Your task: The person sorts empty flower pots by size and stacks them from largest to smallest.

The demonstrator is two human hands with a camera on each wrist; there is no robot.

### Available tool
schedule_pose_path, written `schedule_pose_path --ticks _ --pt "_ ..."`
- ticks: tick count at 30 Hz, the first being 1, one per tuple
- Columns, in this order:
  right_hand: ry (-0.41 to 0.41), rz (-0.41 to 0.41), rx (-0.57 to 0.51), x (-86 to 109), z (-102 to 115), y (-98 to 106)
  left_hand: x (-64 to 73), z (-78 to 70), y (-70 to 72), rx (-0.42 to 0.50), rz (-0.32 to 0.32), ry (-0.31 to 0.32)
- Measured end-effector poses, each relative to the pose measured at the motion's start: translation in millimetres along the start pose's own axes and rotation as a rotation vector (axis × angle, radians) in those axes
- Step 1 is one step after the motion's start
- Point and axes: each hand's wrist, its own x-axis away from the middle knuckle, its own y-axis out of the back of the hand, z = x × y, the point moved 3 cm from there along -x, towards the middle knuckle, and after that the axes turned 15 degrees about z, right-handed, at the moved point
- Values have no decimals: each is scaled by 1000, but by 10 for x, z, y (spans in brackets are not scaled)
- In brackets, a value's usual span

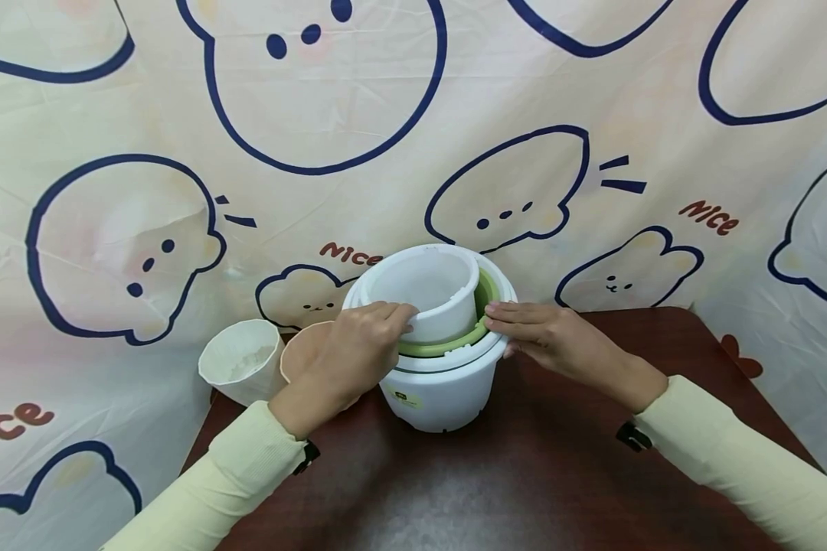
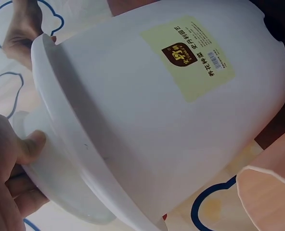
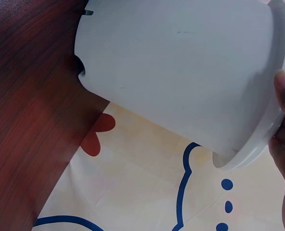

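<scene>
A nested stack of plastic flowerpots stands on the table. The large white flowerpot (image 1: 441, 402) is outermost, with a yellow-green label (image 2: 190, 57) on its side. Inside it sits a green flowerpot (image 1: 488, 291), its rim showing around a smaller white flowerpot (image 1: 448, 321) that tilts at the top. My left hand (image 1: 365, 340) grips this smaller pot's rim, thumb on its outer wall in the left wrist view. At the right side of the stack, my right hand (image 1: 554, 337) holds the large pot's rim, its fingertips reaching over to the green rim.
Left of the stack stand a white faceted pot (image 1: 241, 360) and a peach pot (image 1: 303, 352), the latter partly behind my left forearm. The dark wooden table (image 1: 455, 490) meets a cartoon-printed cloth (image 1: 358, 207) at the back and sides.
</scene>
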Motion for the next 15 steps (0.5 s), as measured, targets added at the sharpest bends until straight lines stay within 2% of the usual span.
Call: schedule_pose_path --ticks 8,15 --pt "1 -2 8 3 2 1 -12 -3 17 7 50 24" --pt "4 -3 20 4 8 2 -51 22 61 120 127 45"
